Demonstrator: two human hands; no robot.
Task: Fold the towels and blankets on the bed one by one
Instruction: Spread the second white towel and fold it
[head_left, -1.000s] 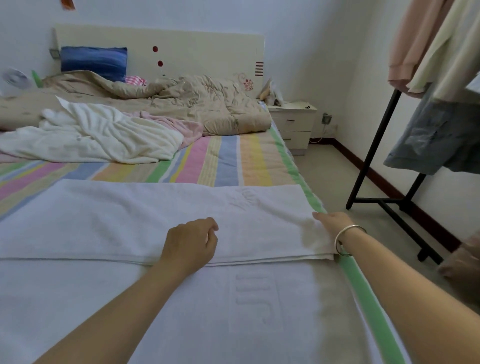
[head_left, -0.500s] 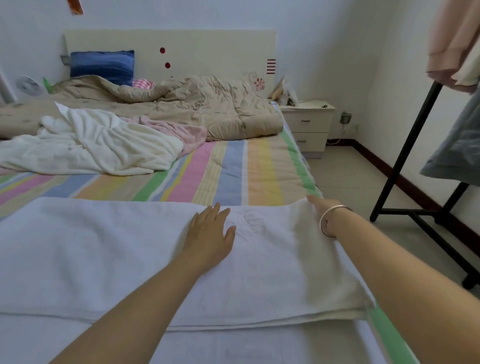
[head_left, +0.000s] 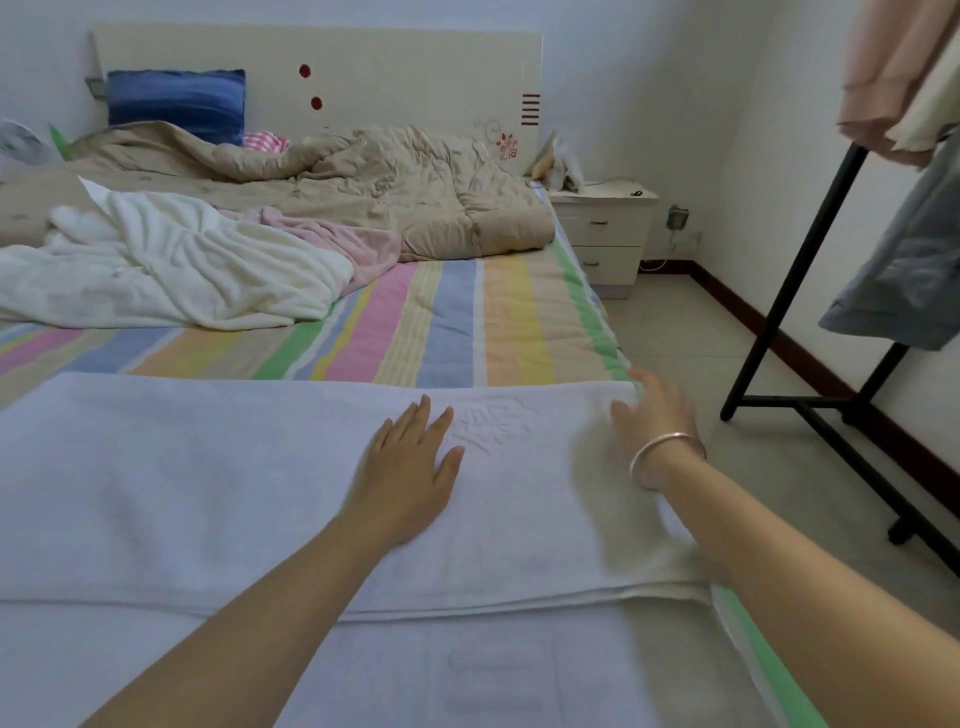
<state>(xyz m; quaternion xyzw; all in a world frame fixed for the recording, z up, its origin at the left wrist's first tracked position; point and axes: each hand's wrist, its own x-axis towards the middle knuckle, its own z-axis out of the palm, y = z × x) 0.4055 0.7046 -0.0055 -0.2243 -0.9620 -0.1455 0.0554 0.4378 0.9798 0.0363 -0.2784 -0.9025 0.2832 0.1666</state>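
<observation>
Both hands lie flat with fingers straight on the folded white towel (head_left: 208, 493). Left hand (head_left: 410, 467) presses mid-towel; right hand (head_left: 654, 415), blurred, touches its far right corner.

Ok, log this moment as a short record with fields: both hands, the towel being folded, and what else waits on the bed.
left hand: flat, palm down on the white towel
right hand: blurred, fingers spread at the towel's far right corner; bracelet on wrist
white towel: doubled over, layered edge facing the person, spread across the striped bed
unfolded: cream towel, pink towel, beige quilt, all crumpled
beside bed: nightstand, clothes rack
</observation>
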